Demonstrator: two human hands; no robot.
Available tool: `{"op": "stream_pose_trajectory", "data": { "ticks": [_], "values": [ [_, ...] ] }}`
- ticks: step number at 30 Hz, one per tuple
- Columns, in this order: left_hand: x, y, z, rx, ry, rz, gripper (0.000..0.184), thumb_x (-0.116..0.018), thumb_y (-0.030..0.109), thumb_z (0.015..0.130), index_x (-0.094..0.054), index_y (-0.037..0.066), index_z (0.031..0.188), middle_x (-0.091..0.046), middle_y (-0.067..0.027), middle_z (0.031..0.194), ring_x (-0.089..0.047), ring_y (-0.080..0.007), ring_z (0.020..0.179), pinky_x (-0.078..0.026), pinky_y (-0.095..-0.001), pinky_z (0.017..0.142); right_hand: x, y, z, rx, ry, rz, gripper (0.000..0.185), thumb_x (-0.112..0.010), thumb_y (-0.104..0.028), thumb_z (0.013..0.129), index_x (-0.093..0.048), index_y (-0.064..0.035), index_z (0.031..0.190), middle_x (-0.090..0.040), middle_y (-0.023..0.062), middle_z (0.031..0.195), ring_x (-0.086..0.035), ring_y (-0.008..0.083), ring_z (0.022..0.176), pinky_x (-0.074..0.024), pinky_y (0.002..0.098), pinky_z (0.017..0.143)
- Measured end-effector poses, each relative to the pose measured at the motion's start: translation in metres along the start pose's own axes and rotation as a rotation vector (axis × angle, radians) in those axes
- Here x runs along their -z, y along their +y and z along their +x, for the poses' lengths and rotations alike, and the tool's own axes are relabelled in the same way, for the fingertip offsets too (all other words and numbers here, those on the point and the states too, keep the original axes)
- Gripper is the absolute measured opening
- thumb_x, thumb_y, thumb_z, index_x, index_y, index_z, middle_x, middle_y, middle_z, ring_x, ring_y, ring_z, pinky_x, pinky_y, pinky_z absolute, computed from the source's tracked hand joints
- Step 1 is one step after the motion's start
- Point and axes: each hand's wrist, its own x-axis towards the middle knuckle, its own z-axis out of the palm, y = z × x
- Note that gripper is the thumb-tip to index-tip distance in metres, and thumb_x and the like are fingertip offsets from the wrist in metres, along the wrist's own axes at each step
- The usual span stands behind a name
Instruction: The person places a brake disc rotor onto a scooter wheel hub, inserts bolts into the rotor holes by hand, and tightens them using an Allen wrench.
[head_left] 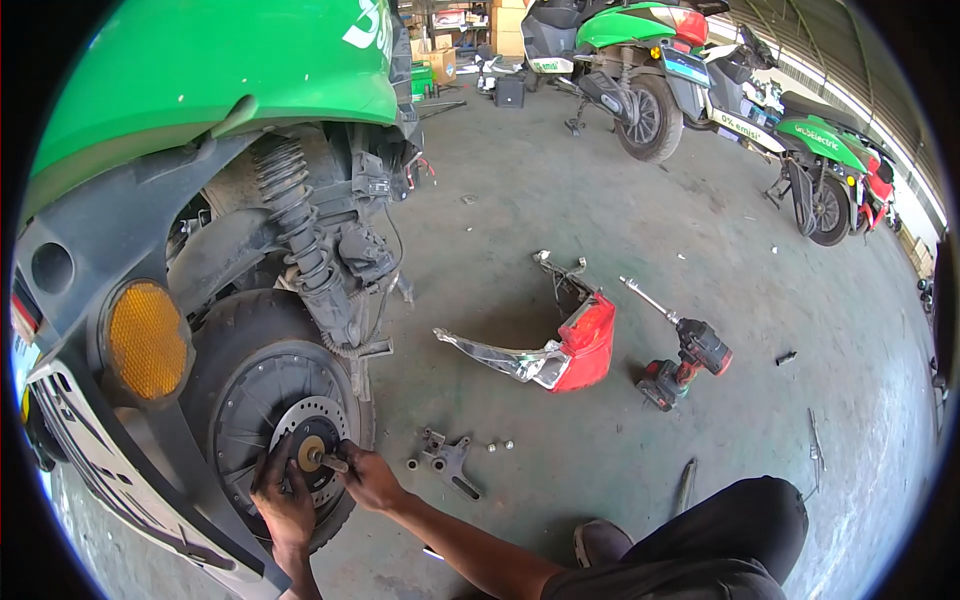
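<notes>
On the left is the rear wheel of a green scooter, with a drilled brake disc and a brass-coloured ring around its axle. My left hand lies against the lower left of the disc, fingers apart. My right hand pinches a short metal rod-like piece at the axle end; its exact kind is unclear. A grey metal bracket rests on the floor right of the wheel, with two small nuts close by.
A red tail-light assembly and a cordless impact wrench with a long socket lie on the floor. Above the wheel sit the shock absorber and green bodywork. Other scooters stand behind. My bent knee is at lower right.
</notes>
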Motion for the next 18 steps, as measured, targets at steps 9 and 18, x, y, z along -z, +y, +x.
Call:
{"op": "stream_pose_trajectory", "data": {
  "ticks": [9,18],
  "values": [
    [-0.001,0.000,-0.001,0.036,-0.004,-0.017,0.036,-0.052,-0.006,0.083,-0.064,0.000,0.117,-0.065,-0.0215,0.111,-0.062,-0.0389,0.104,-0.047,-0.0424,0.093,0.004,-0.013,0.002,-0.200,-0.154,0.165,0.025,-0.054,-0.024,0.095,-0.060,-0.0001,0.097,-0.056,0.0175,0.070,-0.050,0.0236,0.061,-0.0435,0.0374,0.061],
    [-0.002,-0.001,-0.002,0.100,-0.039,-0.013,0.033,-0.055,-0.003,0.086,-0.064,0.001,0.117,-0.066,-0.0187,0.114,-0.062,-0.0331,0.110,-0.045,-0.0406,0.097,-0.001,0.001,0.004,-0.332,-0.253,0.313,0.023,-0.053,-0.022,0.094,-0.057,-0.0007,0.101,-0.062,0.0232,0.079,-0.062,0.0407,0.073,-0.0465,0.0456,0.065]
  ]
}}
